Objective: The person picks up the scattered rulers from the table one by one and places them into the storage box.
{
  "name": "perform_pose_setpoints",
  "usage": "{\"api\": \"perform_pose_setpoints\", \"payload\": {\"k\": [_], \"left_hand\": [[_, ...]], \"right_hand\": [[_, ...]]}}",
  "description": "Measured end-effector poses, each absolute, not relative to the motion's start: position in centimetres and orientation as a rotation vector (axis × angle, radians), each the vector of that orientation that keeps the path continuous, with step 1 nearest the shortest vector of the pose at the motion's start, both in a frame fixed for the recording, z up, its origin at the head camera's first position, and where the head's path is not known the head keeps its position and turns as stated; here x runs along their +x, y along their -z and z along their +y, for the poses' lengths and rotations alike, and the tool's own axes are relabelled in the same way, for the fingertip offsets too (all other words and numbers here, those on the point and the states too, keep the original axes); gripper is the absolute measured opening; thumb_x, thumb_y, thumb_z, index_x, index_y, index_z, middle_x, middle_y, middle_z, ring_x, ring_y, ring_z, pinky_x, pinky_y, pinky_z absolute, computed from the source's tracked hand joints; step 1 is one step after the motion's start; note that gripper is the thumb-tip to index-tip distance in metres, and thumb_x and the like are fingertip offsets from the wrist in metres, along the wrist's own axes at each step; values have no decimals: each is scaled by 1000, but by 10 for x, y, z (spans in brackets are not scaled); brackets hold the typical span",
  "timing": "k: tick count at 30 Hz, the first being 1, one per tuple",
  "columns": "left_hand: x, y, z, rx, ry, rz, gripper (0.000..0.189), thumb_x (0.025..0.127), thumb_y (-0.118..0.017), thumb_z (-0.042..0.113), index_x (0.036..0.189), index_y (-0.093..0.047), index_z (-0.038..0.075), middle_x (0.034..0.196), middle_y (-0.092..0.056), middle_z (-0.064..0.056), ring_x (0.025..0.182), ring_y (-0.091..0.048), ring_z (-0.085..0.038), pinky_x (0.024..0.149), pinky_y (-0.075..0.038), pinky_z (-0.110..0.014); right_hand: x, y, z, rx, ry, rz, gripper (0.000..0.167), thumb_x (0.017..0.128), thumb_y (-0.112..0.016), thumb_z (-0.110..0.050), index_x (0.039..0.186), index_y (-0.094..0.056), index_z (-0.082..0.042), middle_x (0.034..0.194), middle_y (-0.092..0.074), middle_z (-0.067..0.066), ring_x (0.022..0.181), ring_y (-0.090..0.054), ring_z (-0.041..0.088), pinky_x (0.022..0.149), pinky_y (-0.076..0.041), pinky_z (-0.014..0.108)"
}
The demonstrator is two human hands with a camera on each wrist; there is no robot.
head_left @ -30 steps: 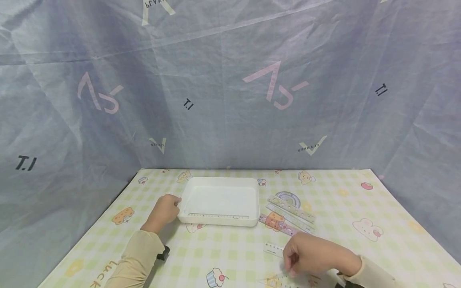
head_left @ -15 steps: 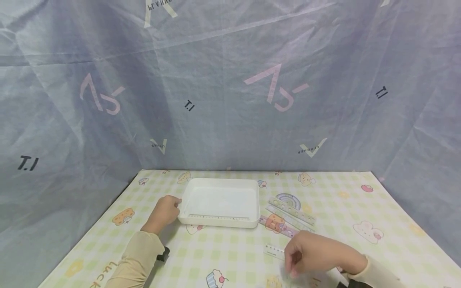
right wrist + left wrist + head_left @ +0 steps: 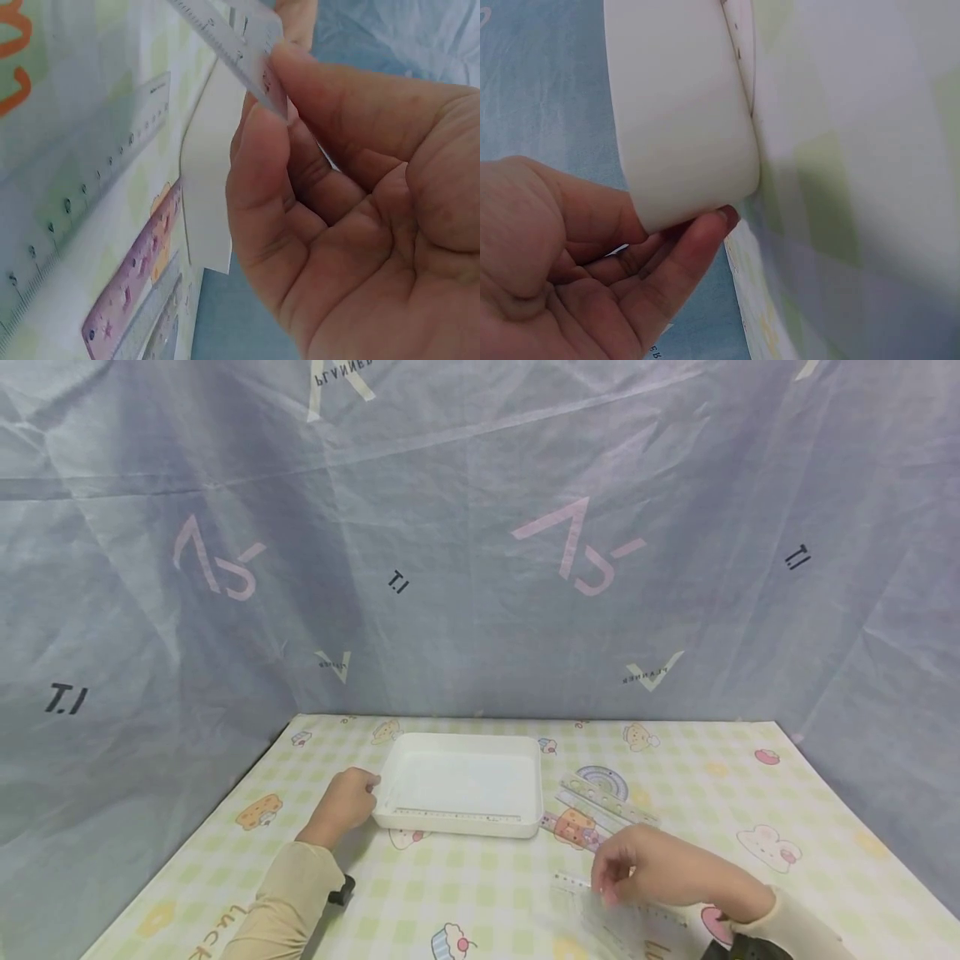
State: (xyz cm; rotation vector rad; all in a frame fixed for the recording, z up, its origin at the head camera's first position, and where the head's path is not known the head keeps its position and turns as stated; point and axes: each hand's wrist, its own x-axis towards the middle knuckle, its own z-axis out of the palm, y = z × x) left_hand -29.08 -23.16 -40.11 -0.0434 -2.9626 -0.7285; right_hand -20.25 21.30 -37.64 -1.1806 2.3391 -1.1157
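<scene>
My left hand (image 3: 345,806) grips the left end of a shallow white tray (image 3: 459,828). In the left wrist view, thumb and fingers (image 3: 682,270) pinch the tray's corner. My right hand (image 3: 652,870) pinches a clear set square (image 3: 244,56) by one corner between thumb and fingertips. It is raised over the table, tilted and blurred in the head view. Below it a clear ruler (image 3: 90,180) lies flat, partly hidden in the head view by the set square and hand. Another clear ruler (image 3: 457,816) lies in the tray along its front wall.
Right of the tray lie a protractor (image 3: 603,781), a clear ruler with round holes (image 3: 609,797), another clear ruler beside it and a purple cartoon ruler (image 3: 573,828). A checked cloth (image 3: 825,893) covers the table; a blue-grey curtain (image 3: 465,527) hangs around it.
My right hand has lifted the set square off the table and moved slightly up and away. The left hand stays at the tray.
</scene>
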Motion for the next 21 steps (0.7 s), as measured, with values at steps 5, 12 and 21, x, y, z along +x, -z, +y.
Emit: {"api": "perform_pose_setpoints", "payload": {"k": [5,12,21], "left_hand": [[-290,400,-231,-46,722,-2963,39,82,-57,-9,120,-65,-10,126,-64,-25,92,-64,-26,70,-54,-34],[-293,402,-232,-51,724,-2955,40,82,-55,-9,121,-65,-9,128,-64,-24,100,-64,-29,75,-54,-37],[-291,399,-230,-39,738,-2958,39,82,-56,-9,121,-65,-9,128,-63,-24,95,-63,-27,68,-51,-31]], "right_hand": [[-209,374,214,-1081,1178,2334,12,86,-69,-4,92,-71,-14,79,-69,-6,67,-60,1,55,-55,26],[-219,371,208,-879,1247,2426,15,87,-66,1,98,-71,-9,81,-69,2,63,-60,10,53,-56,31],[-238,363,192,-775,1363,2454,19,87,-63,3,104,-69,-3,86,-67,8,69,-62,17,62,-59,33]]}}
